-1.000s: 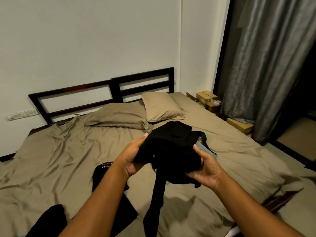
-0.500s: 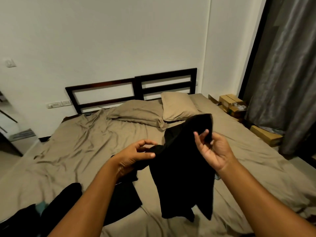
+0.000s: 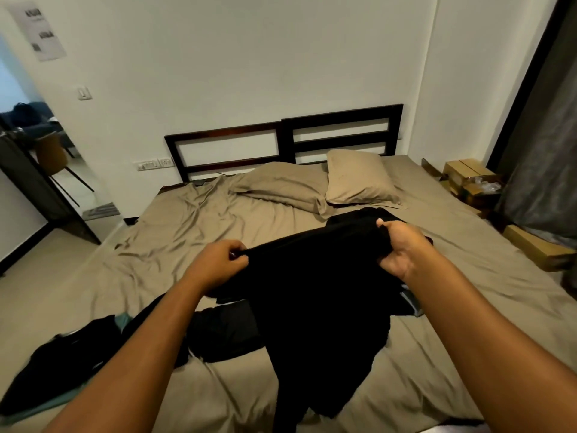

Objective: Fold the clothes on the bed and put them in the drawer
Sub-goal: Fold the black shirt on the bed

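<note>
At the far left, near the foot of the wide bed with the wrinkled beige sheet (image 3: 193, 232), you have a loose heap of dark clothes with a bit of teal fabric (image 3: 71, 354) lying unfolded. Beside it, more to the middle, another crumpled black piece (image 3: 224, 332) lies on the sheet. Nothing on the bed looks folded, and no drawer is visible in this view, so I judge the task is at its beginning: the first fold is not made, several pieces wait, and the putting away is all left.

Your left hand (image 3: 218, 265) is closed in a fist on the left edge of the large black cloth garment (image 3: 315, 292); its fingers (image 3: 235, 250) pinch the hem from above. The garment stretches between your two hands, raised above the sheet, and its lower part hangs down toward you, with the end touching or almost touching the bed; I cannot tell which. What kind of garment it is, I cannot say, because it is too dark.

Your right hand (image 3: 398, 248) is also clenched on the garment's right edge, a little farther from you than the left one. Under your right forearm a small grey and white item (image 3: 410, 300) looks out from below the black cloth.
</note>
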Available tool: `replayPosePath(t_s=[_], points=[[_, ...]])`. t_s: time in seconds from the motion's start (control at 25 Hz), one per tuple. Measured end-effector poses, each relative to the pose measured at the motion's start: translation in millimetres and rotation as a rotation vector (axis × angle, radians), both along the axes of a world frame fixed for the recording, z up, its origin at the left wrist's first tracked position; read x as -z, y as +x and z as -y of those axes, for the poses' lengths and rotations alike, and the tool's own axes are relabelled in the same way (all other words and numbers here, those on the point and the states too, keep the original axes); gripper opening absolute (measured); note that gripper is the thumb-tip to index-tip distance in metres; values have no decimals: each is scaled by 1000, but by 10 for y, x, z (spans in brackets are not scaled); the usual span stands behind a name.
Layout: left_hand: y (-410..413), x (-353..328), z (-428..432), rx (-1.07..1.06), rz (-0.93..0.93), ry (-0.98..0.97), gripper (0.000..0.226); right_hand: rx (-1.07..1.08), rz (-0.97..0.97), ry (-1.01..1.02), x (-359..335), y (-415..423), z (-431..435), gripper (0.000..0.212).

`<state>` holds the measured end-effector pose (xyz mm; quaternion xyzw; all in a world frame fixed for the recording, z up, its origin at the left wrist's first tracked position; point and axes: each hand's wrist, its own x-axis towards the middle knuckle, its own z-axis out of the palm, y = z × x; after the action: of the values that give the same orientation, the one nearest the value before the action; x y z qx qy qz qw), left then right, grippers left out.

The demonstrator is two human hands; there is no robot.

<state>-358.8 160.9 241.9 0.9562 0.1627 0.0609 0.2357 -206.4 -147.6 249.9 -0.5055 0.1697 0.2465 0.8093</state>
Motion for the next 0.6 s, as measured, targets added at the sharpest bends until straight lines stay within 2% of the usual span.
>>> replayPosePath(t_s=[0.08, 0.16, 0.24, 0.32, 0.36, 0.44, 0.52, 0.6], points=[[-47, -53, 8, -48, 89, -74, 8, 6, 50, 12, -22, -39, -98, 27], [-129, -49, 70, -72, 94, -336, 23, -27, 108, 66, -97, -120, -212, 43], [-212, -105, 188, -99, -91, -505, 50, -88, 154, 129, -203, -271, -363, 53], [-247, -23, 279, -51, -278, -716, 71, -242, 270, 177, -305, -595, -572, 46], [-247, 92, 280, -77, -259, -889, 72, -381, 349, 169, -342, -807, -694, 40], [-283, 382, 255, -269, -159, -1238, 54, -678, 498, 72, -274, -1161, -949, 36], [-426, 605, 250, -335, -104, -1353, 31, -999, 602, -45, -86, -1381, -1152, 31], [-381, 562, 253, -269, -60, -1407, 13, -1242, 672, -185, 72, -1414, -1256, 33]])
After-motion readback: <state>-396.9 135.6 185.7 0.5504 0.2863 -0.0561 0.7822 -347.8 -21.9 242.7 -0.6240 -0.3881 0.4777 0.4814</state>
